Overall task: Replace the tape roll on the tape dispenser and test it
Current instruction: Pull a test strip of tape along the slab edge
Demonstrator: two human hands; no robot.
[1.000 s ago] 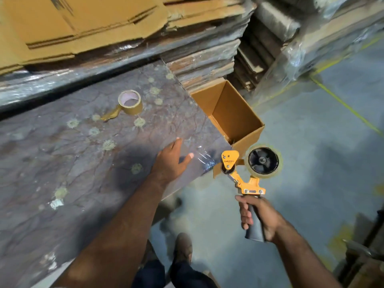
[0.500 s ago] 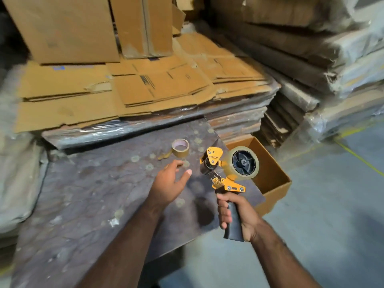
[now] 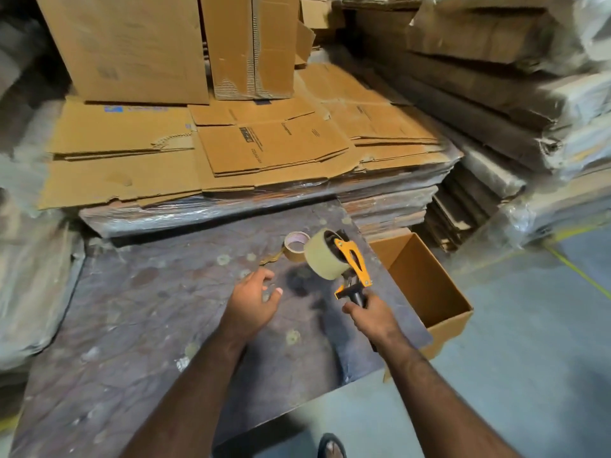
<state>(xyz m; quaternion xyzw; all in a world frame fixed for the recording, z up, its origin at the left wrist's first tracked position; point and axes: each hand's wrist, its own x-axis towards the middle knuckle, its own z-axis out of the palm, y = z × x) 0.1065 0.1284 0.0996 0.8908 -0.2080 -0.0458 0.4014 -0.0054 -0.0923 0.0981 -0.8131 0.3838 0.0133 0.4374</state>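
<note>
My right hand [image 3: 372, 314] grips the black handle of the orange tape dispenser [image 3: 353, 259], held over the table with its head tilted away from me. A full roll of tan tape [image 3: 322, 257] sits on the dispenser's hub. My left hand [image 3: 253, 299] hovers just left of the dispenser, fingers spread, holding nothing. A nearly used-up tape roll [image 3: 295, 246] with a loose brown tail lies on the table behind the dispenser.
The work table [image 3: 148, 325] is dark and stained, wrapped in film. An open cardboard box [image 3: 426, 285] stands at its right edge. Flattened cartons [image 3: 231, 143] are stacked behind, wrapped pallets to the right. My foot [image 3: 331, 446] shows on the grey floor.
My right hand brought the dispenser from beside the box in over the table and turned it so the roll faces left. The view lifted toward the cardboard stacks. My left hand stayed open.
</note>
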